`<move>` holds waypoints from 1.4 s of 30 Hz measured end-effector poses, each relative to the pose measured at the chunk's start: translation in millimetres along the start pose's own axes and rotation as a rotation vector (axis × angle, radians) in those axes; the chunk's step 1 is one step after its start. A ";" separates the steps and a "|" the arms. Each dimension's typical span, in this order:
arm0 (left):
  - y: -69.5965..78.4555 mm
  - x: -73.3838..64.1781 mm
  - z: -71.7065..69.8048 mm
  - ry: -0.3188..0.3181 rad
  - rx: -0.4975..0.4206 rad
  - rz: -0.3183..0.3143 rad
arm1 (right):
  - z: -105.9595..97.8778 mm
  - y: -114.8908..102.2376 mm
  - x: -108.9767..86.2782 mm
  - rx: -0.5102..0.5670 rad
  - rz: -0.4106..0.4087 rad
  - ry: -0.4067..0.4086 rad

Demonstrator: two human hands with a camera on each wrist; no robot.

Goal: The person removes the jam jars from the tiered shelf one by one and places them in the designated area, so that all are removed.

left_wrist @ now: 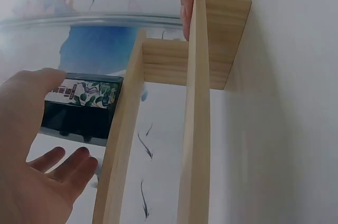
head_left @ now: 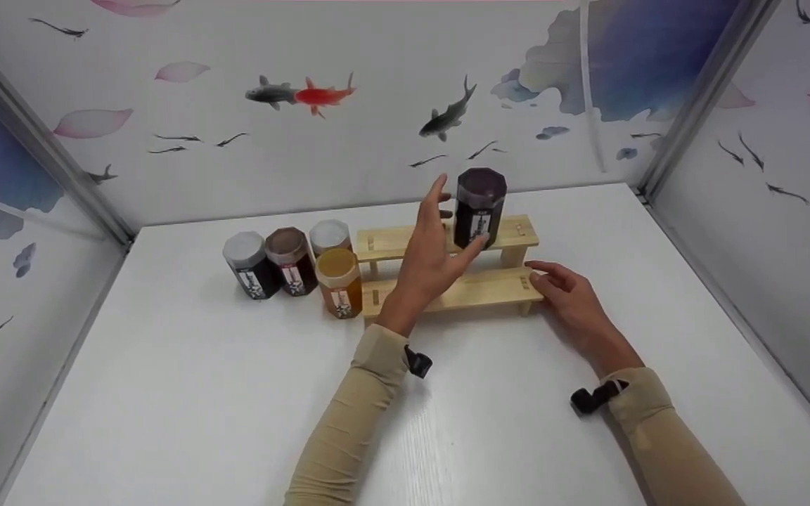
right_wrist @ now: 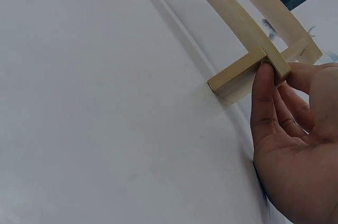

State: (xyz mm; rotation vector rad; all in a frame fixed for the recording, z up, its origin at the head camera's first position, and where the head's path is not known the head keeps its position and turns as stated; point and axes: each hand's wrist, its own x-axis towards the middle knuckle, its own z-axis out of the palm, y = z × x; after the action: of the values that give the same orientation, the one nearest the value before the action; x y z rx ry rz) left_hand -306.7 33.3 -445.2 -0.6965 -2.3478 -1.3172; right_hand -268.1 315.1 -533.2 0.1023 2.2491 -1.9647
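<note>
A dark jar with a black-and-white label stands on the upper step of a two-tier wooden rack. Around its left side my left hand spreads, thumb in front and fingers behind. In the left wrist view the thumb tip reaches the jar at its label, while the loosely bent fingers stand apart from it. My right hand pinches the right end of the lower step; in the right wrist view thumb and fingers close on that end of the rack.
Left of the rack, an amber jar, a brown-lidded jar, a white-lidded dark jar and another white-lidded jar stand close together on the white table. Printed panels enclose the table at the back and sides.
</note>
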 end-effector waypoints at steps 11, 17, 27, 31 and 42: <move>-5.1 12.9 18.8 0.041 -0.086 0.026 | 0.3 0.0 0.9 -0.045 -0.006 0.014; -4.4 7.9 15.5 0.074 -0.059 0.022 | 1.8 -1.1 0.5 -0.041 0.018 0.005; -7.2 -9.0 -6.3 0.125 -0.012 0.035 | 1.5 -1.1 0.7 -0.030 0.016 0.009; -9.9 -15.8 -19.1 0.162 -0.036 0.045 | 1.3 -2.1 1.7 -0.020 -0.004 0.003; -11.8 -24.0 -49.7 0.198 -0.042 0.099 | 0.5 -0.6 -0.2 -0.033 -0.007 0.007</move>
State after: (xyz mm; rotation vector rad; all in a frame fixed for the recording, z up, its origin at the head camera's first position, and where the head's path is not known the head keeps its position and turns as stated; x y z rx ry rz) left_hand -290.5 -20.6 -441.1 -0.6542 -2.1089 -1.3303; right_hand -267.9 314.5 -532.7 0.0969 2.2883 -1.9326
